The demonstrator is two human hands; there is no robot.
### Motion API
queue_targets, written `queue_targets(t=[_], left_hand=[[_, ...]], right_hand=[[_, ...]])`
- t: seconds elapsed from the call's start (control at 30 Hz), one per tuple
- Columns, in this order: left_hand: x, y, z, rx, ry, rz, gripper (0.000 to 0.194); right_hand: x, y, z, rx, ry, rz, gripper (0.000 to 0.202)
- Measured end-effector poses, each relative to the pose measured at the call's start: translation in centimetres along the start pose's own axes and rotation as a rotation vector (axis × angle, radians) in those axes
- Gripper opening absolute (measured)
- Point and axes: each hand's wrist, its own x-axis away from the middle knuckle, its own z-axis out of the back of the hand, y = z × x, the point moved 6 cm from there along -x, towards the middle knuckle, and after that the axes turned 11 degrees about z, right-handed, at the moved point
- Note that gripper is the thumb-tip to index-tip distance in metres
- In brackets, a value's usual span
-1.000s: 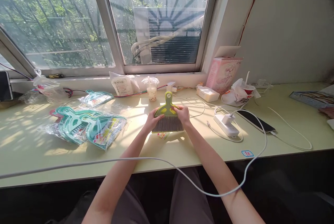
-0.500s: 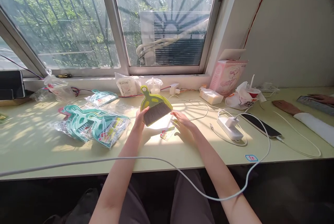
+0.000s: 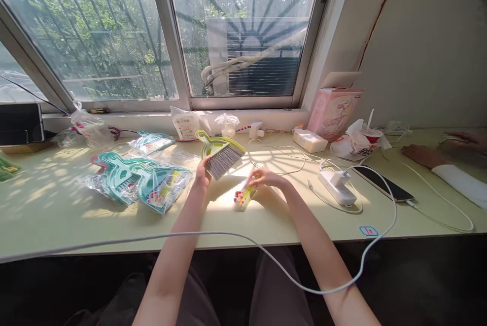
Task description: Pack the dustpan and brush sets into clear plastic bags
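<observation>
A green dustpan (image 3: pixel 206 138) with a grey-bristled brush (image 3: pixel 224 161) set in it is tilted above the table, bristles toward me. My left hand (image 3: pixel 203 173) is closed on its left edge. Lower and to the right, my right hand (image 3: pixel 265 177) pinches the top of a small yellow and white printed card (image 3: pixel 245 196) with red pictures; the card is partly raised from the tabletop. To the left lie several teal dustpan-and-brush sets (image 3: pixel 129 179) in clear plastic, with another set (image 3: pixel 152 142) behind them.
A white cable (image 3: pixel 213 233) crosses in front of my arms. To the right are a power strip (image 3: pixel 337 188), a phone (image 3: pixel 383 182) and a pink box (image 3: pixel 335 112). Another person's hand (image 3: pixel 416 156) rests at the far right. Plastic packages (image 3: pixel 186 124) line the window.
My right hand has left the dustpan's right edge, moved down, and taken hold of the card. The dustpan and brush have shifted slightly left and tilted.
</observation>
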Motion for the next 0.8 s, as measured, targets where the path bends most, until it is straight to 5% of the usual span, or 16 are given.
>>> queue_targets(t=[0.17, 0.43, 0.6, 0.8], left_hand=[[0.8, -2.3, -3.3, -0.106, -0.159, -0.01, 0.064], [2.2, -4.0, -6.5, -0.164, -0.33, 0.087, 0.088], [3.0, -3.3, -7.3, -0.162, -0.313, 0.075, 0.084], [3.4, -2.2, -7.0, -0.186, -0.221, 0.023, 0.082]], right_hand=[[-0.2, -2.6, 1.0, -0.212, 0.216, 0.168, 0.041], [-0.8, -0.7, 2.2, 0.351, 0.445, 0.088, 0.011], [-0.3, -0.6, 2.6, 0.521, 0.495, -0.02, 0.01], [0.2, -1.3, 2.7, 0.575, 0.589, -0.029, 0.044]])
